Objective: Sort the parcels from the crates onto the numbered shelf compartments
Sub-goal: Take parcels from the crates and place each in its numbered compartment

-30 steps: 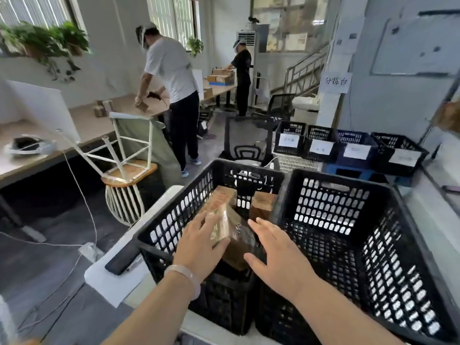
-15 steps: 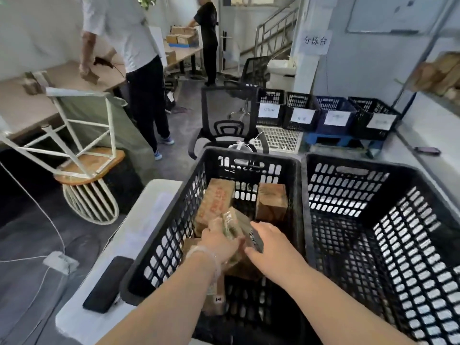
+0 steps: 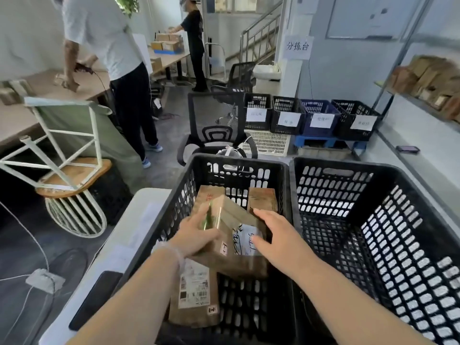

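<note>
Lifting a brown parcel (image 3: 231, 220) up inside the left crate (image 3: 179, 202), the left hand (image 3: 196, 235) grips one end. The right hand (image 3: 281, 237) rests on the other, fingers straight, I think. A moment ago the parcel sat lower; now its label shows, ready to read.

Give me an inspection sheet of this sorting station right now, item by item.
Surface: white table bearing both crates.
Job's things: left crate holds several brown parcels, including the held parcel; right crate shows none.
Clutter: black phone on the table beside the left crate.
Grips: left hand grips the held parcel; right hand rests on its right side.
Cables: white cabled power strip on the floor, left.
Surroundings: office chair, labelled bins, shelf with parcels at right.
</note>
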A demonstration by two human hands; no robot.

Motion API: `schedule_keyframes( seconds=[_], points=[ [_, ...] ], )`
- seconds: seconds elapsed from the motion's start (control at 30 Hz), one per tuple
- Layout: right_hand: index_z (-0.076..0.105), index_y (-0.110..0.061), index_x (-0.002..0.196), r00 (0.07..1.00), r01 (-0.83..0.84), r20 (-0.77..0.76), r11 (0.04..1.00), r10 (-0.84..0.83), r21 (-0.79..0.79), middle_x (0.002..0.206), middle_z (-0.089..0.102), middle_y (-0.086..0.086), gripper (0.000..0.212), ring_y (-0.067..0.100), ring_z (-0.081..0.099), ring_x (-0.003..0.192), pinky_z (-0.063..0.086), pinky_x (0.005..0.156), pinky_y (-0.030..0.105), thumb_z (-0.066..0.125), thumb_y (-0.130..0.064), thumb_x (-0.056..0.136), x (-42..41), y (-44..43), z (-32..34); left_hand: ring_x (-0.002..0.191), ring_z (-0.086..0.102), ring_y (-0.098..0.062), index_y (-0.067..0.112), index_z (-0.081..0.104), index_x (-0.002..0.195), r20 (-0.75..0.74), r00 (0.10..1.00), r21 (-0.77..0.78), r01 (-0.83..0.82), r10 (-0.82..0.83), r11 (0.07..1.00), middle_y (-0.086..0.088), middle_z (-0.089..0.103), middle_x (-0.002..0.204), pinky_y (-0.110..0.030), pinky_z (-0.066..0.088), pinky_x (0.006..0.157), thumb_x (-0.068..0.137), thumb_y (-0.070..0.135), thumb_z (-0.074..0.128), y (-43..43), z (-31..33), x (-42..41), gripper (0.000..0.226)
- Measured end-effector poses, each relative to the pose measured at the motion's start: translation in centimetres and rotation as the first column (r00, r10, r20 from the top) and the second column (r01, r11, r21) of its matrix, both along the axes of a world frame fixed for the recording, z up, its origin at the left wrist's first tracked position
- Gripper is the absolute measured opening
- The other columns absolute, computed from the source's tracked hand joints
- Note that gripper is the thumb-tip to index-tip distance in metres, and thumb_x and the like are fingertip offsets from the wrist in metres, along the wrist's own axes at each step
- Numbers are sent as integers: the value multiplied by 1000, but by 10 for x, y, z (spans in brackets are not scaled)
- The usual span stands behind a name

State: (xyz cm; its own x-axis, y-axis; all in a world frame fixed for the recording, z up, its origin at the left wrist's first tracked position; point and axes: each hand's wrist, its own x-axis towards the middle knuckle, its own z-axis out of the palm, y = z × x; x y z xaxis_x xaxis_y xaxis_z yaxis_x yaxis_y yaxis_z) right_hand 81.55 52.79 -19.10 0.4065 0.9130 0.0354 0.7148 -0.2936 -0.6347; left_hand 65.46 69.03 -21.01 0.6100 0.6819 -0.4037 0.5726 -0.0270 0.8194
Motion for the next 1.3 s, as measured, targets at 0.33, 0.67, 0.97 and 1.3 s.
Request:
schedule_keyframes(
  seconds=[0.33,0.67,0.97,1.3],
  points=[
    [45,-48,131,968,45,-251,996,-26,71,125,54,-21,57,5,51,114,45,95,30,72,-47,80,18,14,36,104,68,-19,68,47,126,134,957,134,240,-257,962,3,59,127,-43,54,95,59,46,72,24,98,-26,74],
    [67,-32,106,878,349,-434,890,-202,293,101,69,-16,20,3,63,99,53,88,32,70,-29,87,17,10,41,129,51,-4,49,54,129,710,686,2,-226,158,974,14,53,141,-36,38,112,96,37,60,-2,90,-15,35],
    [67,-32,101,686,653,-653,666,-320,360,95,71,-14,13,8,66,92,55,83,37,68,-31,88,23,-14,57,135,41,-5,61,24,138,616,787,247,-153,-33,957,19,34,151,-37,43,107,63,76,69,-51,69,6,88],
    [47,-50,123,807,561,-504,665,-308,493,111,58,-28,47,-12,59,95,53,65,13,64,-21,91,42,-109,81,104,42,27,60,18,143,608,769,399,-81,-197,913,22,36,134,-5,49,72,89,25,70,-112,88,97,83]
  ],
)
